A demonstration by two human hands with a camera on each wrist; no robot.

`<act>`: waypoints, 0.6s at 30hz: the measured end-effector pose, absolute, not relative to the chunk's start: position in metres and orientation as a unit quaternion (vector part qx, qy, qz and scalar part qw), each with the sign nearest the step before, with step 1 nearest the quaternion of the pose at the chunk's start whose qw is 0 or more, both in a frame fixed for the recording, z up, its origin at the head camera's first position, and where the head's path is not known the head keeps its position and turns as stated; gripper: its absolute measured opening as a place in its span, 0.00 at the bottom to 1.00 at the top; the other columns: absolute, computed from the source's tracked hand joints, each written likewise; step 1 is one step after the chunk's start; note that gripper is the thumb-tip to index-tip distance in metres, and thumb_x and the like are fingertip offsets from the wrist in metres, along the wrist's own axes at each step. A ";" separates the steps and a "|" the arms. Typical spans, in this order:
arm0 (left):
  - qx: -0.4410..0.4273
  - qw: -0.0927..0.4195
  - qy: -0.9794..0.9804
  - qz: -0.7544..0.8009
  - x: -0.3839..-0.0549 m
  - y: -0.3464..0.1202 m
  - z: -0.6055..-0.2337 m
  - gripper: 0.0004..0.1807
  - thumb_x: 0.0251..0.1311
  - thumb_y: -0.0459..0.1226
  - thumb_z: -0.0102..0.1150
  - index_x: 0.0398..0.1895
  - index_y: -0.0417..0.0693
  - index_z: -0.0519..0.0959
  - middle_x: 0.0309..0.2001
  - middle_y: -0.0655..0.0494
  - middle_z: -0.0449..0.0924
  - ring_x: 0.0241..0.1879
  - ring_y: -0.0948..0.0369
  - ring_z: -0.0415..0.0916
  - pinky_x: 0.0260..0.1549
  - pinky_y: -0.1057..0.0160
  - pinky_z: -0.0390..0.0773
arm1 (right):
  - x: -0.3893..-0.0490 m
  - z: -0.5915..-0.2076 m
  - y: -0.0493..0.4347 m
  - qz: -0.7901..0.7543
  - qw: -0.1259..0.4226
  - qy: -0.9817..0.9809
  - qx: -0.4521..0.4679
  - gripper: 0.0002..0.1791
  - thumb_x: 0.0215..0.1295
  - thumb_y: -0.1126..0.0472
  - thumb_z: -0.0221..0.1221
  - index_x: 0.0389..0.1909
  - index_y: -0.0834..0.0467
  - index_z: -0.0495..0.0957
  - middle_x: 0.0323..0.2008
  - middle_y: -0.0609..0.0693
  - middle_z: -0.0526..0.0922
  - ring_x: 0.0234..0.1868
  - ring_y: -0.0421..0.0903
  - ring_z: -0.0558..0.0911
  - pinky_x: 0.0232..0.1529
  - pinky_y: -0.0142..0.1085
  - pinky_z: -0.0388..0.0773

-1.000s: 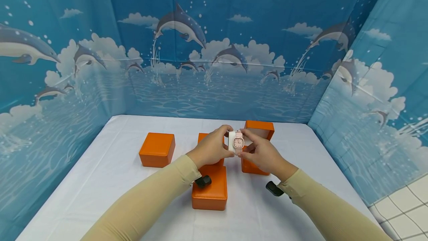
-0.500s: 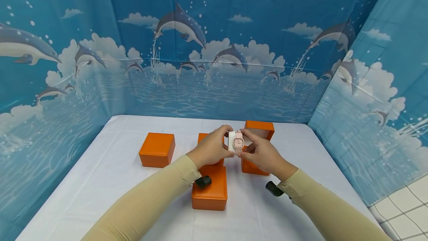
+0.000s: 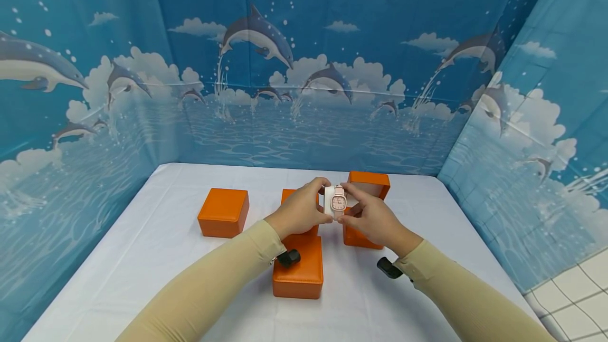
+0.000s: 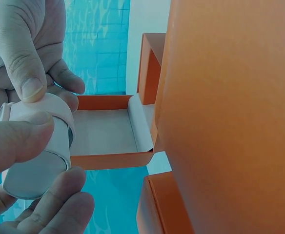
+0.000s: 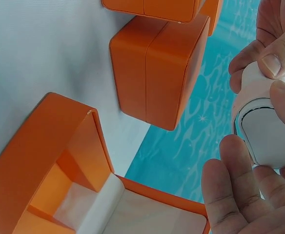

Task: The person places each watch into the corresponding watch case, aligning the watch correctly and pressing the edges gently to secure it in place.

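A pink wristwatch (image 3: 339, 203) with a square face is wrapped round a white watch cushion (image 4: 30, 175). Its dial faces up toward the head camera. My left hand (image 3: 299, 210) pinches the cushion's left end between thumb and fingers. From the other side my right hand (image 3: 377, 220) grips the watch and cushion at the strap. Both hands hold it in the air. Just behind the right hand stands an orange watch box (image 5: 69, 141) with its lid raised; its white-lined inside is partly visible in both wrist views.
Closed orange boxes stand on the white cloth (image 3: 142, 268): one box (image 3: 223, 205) at left, another box (image 3: 297, 278) under the left forearm, and a third box (image 3: 288, 194) mostly hidden behind the left hand. Dolphin-printed curtains (image 3: 304, 136) surround the table.
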State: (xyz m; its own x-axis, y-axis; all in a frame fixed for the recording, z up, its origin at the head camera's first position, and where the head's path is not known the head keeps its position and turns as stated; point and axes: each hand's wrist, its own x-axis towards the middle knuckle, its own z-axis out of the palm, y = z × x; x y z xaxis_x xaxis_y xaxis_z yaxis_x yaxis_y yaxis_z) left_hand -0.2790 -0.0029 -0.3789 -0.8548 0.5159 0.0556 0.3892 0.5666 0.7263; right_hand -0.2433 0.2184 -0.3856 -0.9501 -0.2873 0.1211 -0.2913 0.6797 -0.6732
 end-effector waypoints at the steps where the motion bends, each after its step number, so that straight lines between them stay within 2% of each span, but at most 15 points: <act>1: 0.257 0.081 0.881 0.388 -0.279 -0.003 -0.379 0.42 0.59 0.38 0.79 0.73 0.56 0.65 0.64 0.52 0.75 0.44 0.67 0.83 0.43 0.67 0.85 | -0.243 -0.386 0.218 0.368 0.003 -0.916 0.158 0.47 0.66 0.58 0.73 0.82 0.52 0.61 0.62 0.56 0.81 0.40 0.42 0.86 0.45 0.39 0.89; 8: 0.252 0.087 0.879 0.396 -0.278 -0.003 -0.379 0.41 0.59 0.37 0.78 0.72 0.56 0.65 0.64 0.52 0.75 0.44 0.66 0.83 0.43 0.66 0.85 | -0.243 -0.385 0.218 0.375 -0.001 -0.913 0.159 0.47 0.66 0.59 0.73 0.82 0.53 0.61 0.68 0.57 0.77 0.41 0.43 0.86 0.45 0.39 0.89; 18: 0.256 0.085 0.880 0.390 -0.277 -0.003 -0.378 0.42 0.59 0.37 0.78 0.73 0.55 0.64 0.64 0.52 0.75 0.44 0.67 0.83 0.42 0.68 0.85 | -0.245 -0.386 0.219 0.383 -0.011 -0.910 0.158 0.47 0.65 0.59 0.73 0.82 0.53 0.61 0.69 0.58 0.75 0.41 0.44 0.86 0.45 0.39 0.89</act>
State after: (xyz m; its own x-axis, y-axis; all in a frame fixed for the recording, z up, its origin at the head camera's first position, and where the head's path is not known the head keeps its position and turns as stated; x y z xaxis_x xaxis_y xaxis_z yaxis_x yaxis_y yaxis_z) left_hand -0.2769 -0.0027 -0.3778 -0.8547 0.5167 0.0499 0.3839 0.5645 0.7307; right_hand -0.2453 0.2193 -0.3859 -0.9499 -0.2958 0.1005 -0.2786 0.6561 -0.7014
